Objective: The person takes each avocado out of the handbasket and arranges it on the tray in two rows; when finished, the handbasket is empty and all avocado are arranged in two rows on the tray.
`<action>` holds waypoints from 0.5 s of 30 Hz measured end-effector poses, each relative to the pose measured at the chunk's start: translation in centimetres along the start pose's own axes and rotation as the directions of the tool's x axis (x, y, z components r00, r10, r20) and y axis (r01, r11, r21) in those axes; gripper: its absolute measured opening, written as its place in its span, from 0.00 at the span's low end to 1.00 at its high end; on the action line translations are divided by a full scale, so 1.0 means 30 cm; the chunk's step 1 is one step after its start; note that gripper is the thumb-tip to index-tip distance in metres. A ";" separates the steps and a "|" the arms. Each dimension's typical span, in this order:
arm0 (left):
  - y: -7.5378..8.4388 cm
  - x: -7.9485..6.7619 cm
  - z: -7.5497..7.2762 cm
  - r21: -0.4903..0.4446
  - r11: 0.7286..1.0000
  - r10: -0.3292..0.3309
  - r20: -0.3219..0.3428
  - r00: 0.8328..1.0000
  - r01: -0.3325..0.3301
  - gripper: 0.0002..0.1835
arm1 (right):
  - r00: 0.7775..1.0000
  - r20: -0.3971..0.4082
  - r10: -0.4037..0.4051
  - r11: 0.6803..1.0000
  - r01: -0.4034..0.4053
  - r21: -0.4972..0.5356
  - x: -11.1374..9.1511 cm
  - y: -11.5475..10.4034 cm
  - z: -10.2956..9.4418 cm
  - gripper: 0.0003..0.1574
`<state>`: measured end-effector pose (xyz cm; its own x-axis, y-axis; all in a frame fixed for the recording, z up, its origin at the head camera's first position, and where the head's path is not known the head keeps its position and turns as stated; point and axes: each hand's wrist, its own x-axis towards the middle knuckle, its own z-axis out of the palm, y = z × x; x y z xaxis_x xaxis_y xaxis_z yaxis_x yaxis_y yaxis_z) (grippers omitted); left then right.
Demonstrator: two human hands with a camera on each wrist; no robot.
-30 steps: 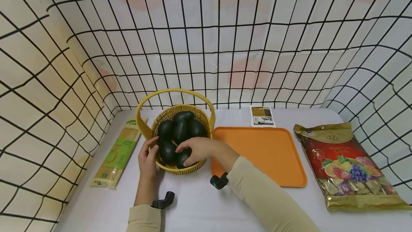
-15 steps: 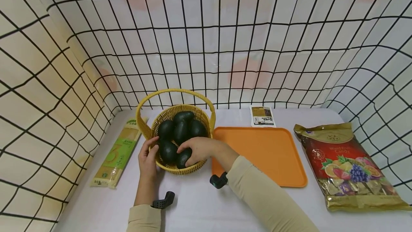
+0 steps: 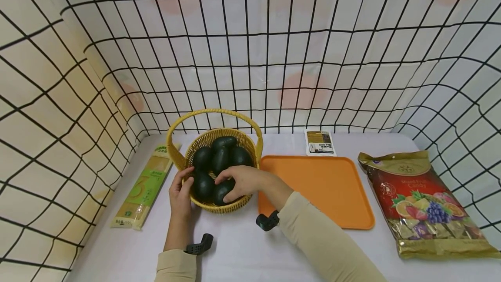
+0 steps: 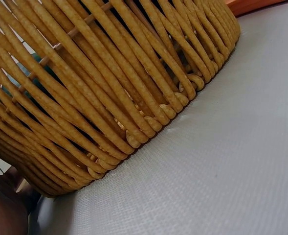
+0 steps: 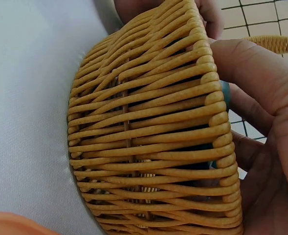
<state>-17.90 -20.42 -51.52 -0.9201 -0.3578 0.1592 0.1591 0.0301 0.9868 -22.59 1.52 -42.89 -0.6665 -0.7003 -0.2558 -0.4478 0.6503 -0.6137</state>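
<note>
A yellow wicker basket [image 3: 231, 207] with a tall handle [image 3: 213, 111] stands on the table, holding several dark green avocados [image 3: 203, 186]. At its left side my left hand [image 3: 181, 197] grips the rim. My right hand [image 3: 248, 179] reaches over the front right rim and holds the nearest avocado [image 3: 221, 191] between thumb and fingers, still inside the basket. Close up in the left wrist view is the woven wall [image 4: 109, 78]. The right wrist view has the right thumb and fingers [image 5: 254, 68] over the rim; the wall mostly hides the avocado there.
An orange tray [image 3: 317, 190] lies right of the basket, with a small white-and-brown packet [image 3: 319, 142] behind it. A red and gold candy bag [image 3: 422, 203] is at the far right. A green-labelled noodle pack [image 3: 145, 186] lies left. Black wire mesh [image 3: 266, 64] surrounds the table.
The right hand and the avocado under it have shifted only slightly. The left hand stays at the basket's rim.
</note>
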 end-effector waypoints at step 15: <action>0.007 -0.001 0.004 0.026 1.000 -0.004 -0.012 1.000 0.004 0.18 | 0.990 -0.143 0.016 0.980 0.013 0.201 -0.024 0.015 0.007 0.35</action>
<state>-17.87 -20.29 -51.31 -0.9164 -0.3692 0.1548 0.1457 0.0525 0.9879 -22.19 2.28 -43.14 -0.7518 -0.6406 -0.1562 -0.3276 0.5685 -0.7546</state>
